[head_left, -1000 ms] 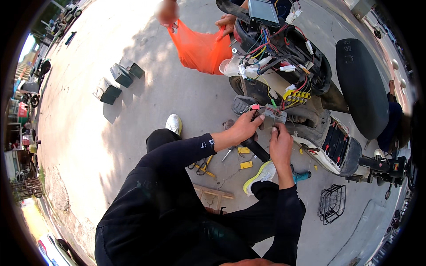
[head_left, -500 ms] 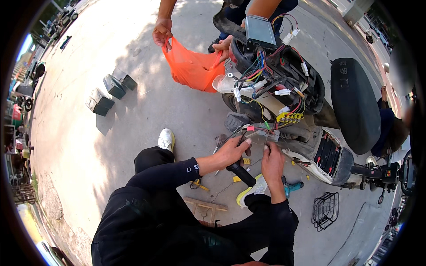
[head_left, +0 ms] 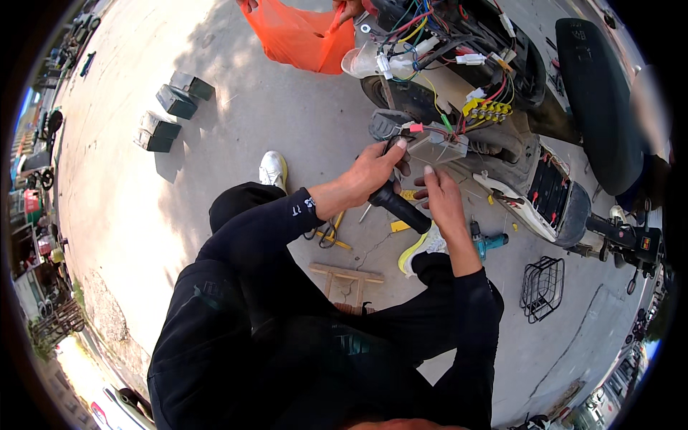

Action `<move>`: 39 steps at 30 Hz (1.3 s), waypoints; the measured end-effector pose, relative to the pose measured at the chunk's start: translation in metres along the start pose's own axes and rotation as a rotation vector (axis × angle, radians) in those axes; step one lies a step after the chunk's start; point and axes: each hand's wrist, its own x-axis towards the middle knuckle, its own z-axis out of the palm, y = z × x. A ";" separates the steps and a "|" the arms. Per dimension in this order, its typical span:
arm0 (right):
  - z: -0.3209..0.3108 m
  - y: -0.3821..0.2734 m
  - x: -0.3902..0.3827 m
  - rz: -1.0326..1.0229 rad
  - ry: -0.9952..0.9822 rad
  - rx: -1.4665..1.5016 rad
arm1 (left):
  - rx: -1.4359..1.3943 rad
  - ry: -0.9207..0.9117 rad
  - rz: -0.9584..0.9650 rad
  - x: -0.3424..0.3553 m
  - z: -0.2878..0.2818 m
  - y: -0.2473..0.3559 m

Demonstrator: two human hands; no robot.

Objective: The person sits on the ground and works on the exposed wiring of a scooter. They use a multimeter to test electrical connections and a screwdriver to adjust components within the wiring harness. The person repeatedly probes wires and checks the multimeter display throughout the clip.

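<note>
Near the top edge, right ahead of you, another person's hands hold open an orange plastic bag (head_left: pixel 299 37), crumpled and slack, hanging just left of the scooter's exposed wiring. On the concrete to your far left stand four dark grey box-shaped packs (head_left: pixel 172 110), set in two loose pairs, well apart from you. You see no readable labels, signs or screens elsewhere.

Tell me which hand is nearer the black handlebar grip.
Left. The left hand holds the black handlebar grip; the right hand is just beside its lower end.
</note>
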 end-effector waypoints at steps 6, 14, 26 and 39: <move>0.011 0.003 -0.023 -0.008 -0.618 0.064 | 0.008 0.077 -0.130 -0.013 -0.010 0.012; 0.023 -0.012 -0.030 -0.002 -0.428 0.069 | 0.369 -0.006 0.108 -0.031 -0.030 0.005; 0.055 -0.022 -0.041 0.326 -0.915 0.784 | 0.344 -0.152 0.293 -0.047 -0.048 0.004; 0.068 -0.015 -0.037 0.213 -0.695 0.365 | 0.376 -0.041 0.291 -0.042 -0.052 -0.016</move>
